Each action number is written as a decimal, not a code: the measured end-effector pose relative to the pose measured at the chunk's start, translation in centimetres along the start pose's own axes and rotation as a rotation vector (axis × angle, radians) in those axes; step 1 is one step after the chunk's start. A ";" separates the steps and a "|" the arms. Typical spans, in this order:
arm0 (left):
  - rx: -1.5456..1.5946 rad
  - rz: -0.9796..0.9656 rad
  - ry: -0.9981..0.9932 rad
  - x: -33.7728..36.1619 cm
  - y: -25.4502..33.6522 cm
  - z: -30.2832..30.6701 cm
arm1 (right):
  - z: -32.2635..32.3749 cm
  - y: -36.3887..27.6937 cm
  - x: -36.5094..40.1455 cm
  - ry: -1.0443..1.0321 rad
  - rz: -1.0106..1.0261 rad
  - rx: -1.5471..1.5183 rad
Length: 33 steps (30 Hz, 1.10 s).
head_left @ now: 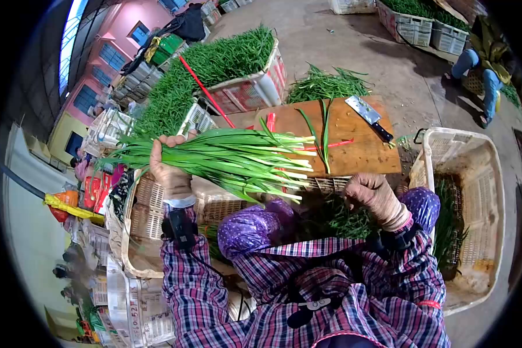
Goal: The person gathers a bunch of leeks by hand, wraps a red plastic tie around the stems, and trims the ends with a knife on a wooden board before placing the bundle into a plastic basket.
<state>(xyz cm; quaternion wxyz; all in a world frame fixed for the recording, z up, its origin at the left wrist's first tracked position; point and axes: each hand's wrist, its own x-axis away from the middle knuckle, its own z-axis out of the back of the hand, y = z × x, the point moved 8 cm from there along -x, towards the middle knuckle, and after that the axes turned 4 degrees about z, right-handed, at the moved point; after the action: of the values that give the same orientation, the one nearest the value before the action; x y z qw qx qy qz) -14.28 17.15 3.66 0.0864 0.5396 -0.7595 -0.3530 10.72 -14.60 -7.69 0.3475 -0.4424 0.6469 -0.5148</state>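
left hand (171, 171) clasps scallion bunch (232, 156) (held level) | right hand (372, 196) grip unclear

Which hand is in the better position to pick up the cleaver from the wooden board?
Probably the right hand: it lies nearer the cleaver, which rests on the right part of the wooden board. The left hand grips the bundle of green stalks.

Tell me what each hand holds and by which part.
Left hand grips the bunch of green stalks near its leafy end. Right hand: closed, hold cannot be told.
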 end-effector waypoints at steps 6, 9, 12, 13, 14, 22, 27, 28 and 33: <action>0.063 0.109 -0.111 1.3 -3.2 -1.4 | -3.8 -3.1 -1.6 0.014 0.202 0.576; 0.136 0.203 -0.102 1.6 -4.4 -1.9 | -5.5 -2.9 -3.1 0.049 0.386 1.073; 0.082 0.217 -0.138 2.0 -5.3 -2.8 | -6.6 -1.6 -4.9 0.065 0.307 1.134; 0.049 0.217 -0.125 2.0 -5.5 -2.7 | -6.8 -1.1 -5.5 0.077 0.330 1.106; 0.051 0.220 -0.126 2.0 -5.6 -2.7 | -6.8 -0.5 -5.9 0.068 0.306 1.027; 0.069 0.197 -0.151 0.3 -4.6 0.6 | -6.8 2.6 -4.4 -0.169 0.072 0.054; 0.112 0.181 -0.154 -0.1 -3.4 1.8 | -4.9 3.4 -0.9 -0.437 0.006 0.229; 0.114 0.165 -0.127 -0.1 -3.3 1.9 | -3.9 4.4 -0.4 -0.449 -0.017 0.351; 0.078 0.154 -0.242 -0.4 -2.9 1.1 | -1.5 5.3 0.2 -0.531 -0.050 1.283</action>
<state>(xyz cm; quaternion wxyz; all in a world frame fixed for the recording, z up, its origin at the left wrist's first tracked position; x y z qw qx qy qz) -12.45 17.48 1.10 0.0001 0.4361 -0.8167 -0.3778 8.16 -13.82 -12.53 0.6749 -0.2754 0.0975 -0.6777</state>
